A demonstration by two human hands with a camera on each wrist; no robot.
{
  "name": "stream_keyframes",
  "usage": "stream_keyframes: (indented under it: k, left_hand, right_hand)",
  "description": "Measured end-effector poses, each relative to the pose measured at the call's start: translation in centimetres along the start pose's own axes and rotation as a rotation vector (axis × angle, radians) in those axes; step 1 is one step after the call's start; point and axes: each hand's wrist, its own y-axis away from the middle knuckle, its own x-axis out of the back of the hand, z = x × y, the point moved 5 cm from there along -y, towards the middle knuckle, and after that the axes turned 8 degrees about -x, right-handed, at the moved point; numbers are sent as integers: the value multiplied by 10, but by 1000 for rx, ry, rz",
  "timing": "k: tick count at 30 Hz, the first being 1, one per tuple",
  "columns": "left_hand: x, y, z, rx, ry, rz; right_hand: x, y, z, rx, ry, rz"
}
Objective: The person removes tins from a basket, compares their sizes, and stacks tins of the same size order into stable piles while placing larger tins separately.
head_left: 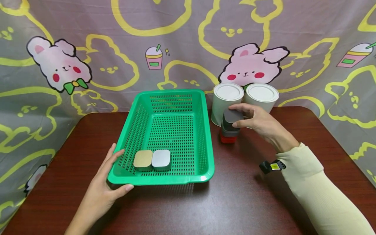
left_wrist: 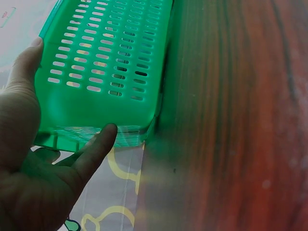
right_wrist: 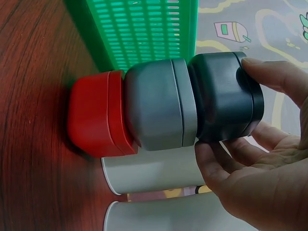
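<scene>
Currently, R hand (head_left: 259,122) pinches black tin (right_wrist: 224,96) atop grey tin (right_wrist: 156,106) & red tin (right_wrist: 94,113), w/ two white cans (head_left: 220,109) crowding just behind, green basket (head_left: 161,180) alongside holding gold-topped tin (head_left: 143,159) & silver-topped tin (head_left: 161,158), L hand (head_left: 101,186) spread at its near-left corner.

Passage behind the stacked boxes (right_wrist: 159,103) is blocked by two white canisters (head_left: 223,102) and, leftward, is hemmed by a green basket (head_left: 209,147); open room is offered in front, across the table (head_left: 235,192).

Black tin (right_wrist: 221,96) atop grey tin (right_wrist: 155,106) atop red tin (right_wrist: 96,113), upright beside green perforated basket (head_left: 164,180).
</scene>
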Motion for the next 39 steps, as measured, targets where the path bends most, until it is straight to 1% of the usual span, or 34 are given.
stream_keyframes:
  k: [5,15,20,25,30,35,39]
  left_hand:
    - [0,0,0,-7,-9,1]
    - [0,0,1,-7,9,1]
    - [0,0,1,-7,12,3]
    - [0,0,1,-13,-10,4]
    - [1,0,1,-14,-15,7]
    - [1,0,1,-14,-9,10]
    - [1,0,1,-13,-8,8]
  right_hand:
    - [0,1,1,1,-4,1]
    - [0,2,1,16,9,-8]
    - [2,4,-1,28,23,6]
    - [4,6,-4,35,43,16]
    - [4,9,-7,53,27,14]
    - [5,12,-8,64,13,37]
    - [6,14,-10,54,53,52]
